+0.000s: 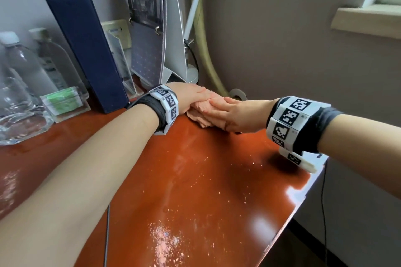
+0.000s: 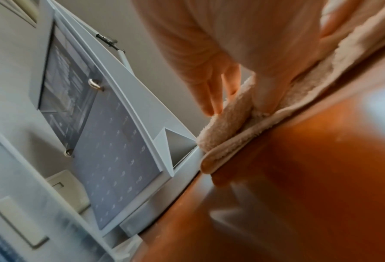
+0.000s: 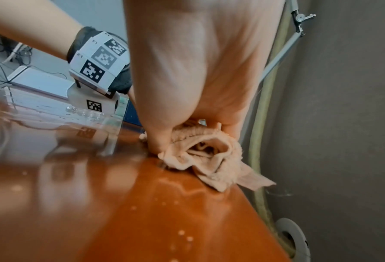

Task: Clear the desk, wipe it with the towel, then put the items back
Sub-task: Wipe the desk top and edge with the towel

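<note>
A pink towel (image 1: 198, 112) lies bunched at the far right corner of the glossy red-brown desk (image 1: 195, 180). My left hand (image 1: 191, 95) lies on its far side. In the left wrist view a fold of the towel (image 2: 227, 127) stands pinched between the thumb and the straight fingers (image 2: 209, 99). My right hand (image 1: 230, 115) rests on the near side, with straight fingers laid over the cloth and close to the left fingers. From the right wrist, the towel (image 3: 209, 156) is crumpled under the palm (image 3: 187, 70), and the thumb presses down at its left edge.
Along the back wall stand two water bottles (image 1: 19, 71), a glass dish (image 1: 19, 123), a clear box of green items (image 1: 63, 99), a dark blue box (image 1: 86, 50), a desk calendar (image 1: 152, 39) and a lamp base (image 1: 192, 73). The desk's right edge (image 1: 303, 201) drops off beside a cream hose (image 1: 206, 50).
</note>
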### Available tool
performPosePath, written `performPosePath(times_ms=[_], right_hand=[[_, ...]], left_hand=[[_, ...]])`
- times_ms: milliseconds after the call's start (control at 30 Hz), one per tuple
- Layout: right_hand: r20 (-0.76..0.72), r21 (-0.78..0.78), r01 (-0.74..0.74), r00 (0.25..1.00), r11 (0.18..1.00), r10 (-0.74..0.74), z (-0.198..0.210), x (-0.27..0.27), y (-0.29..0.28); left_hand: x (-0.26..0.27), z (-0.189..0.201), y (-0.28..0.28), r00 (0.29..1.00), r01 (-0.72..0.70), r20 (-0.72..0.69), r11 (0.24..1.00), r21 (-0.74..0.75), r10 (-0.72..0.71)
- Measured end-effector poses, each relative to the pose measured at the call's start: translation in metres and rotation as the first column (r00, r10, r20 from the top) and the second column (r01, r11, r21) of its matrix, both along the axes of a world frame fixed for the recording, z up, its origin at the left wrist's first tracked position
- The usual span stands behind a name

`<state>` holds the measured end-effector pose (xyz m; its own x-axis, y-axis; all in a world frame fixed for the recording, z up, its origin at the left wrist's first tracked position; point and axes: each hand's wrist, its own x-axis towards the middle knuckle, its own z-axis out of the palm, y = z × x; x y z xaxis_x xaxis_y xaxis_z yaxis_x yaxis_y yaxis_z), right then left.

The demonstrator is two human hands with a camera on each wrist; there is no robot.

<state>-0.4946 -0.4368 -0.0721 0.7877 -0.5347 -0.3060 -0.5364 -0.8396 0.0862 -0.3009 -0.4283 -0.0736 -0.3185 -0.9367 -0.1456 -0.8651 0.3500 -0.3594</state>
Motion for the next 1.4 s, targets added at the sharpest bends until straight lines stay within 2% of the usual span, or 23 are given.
performPosePath(times_ms=[67, 167, 433, 800, 1067, 1400], right_hand=[[-0.042, -0.022, -0.017, 0.999, 1.000, 0.016, 0.000, 0.001, 0.004], [-0.180, -0.101, -0.038, 0.983, 0.994, 0.020, 0.001, 0.002, 0.013], [-0.154, -0.002, -0.023, 0.988, 1.000, 0.022, 0.014, 0.003, 0.051], [-0.123, 0.020, -0.075, 0.989, 0.997, 0.077, 0.007, 0.005, 0.090], [-0.140, 0.007, -0.069, 0.988, 0.998, 0.070, 0.002, 0.006, 0.086], [-0.294, -0.069, -0.118, 0.951, 0.991, 0.093, 0.000, 0.021, 0.048]], left_hand=[[-0.002, 0.003, 0.006, 1.000, 0.021, 0.003, 1.000, 0.003, -0.021], [-0.006, 0.007, 0.016, 0.999, -0.010, 0.042, 1.000, 0.001, 0.010], [-0.010, 0.011, 0.053, 0.997, -0.030, 0.073, 0.999, 0.013, 0.029], [-0.003, 0.010, 0.102, 0.988, -0.003, 0.154, 1.000, 0.002, 0.003], [-0.002, 0.005, 0.098, 0.988, -0.065, 0.142, 0.998, 0.015, 0.062], [0.009, -0.002, 0.062, 0.989, -0.041, 0.143, 0.999, 0.009, 0.039]])
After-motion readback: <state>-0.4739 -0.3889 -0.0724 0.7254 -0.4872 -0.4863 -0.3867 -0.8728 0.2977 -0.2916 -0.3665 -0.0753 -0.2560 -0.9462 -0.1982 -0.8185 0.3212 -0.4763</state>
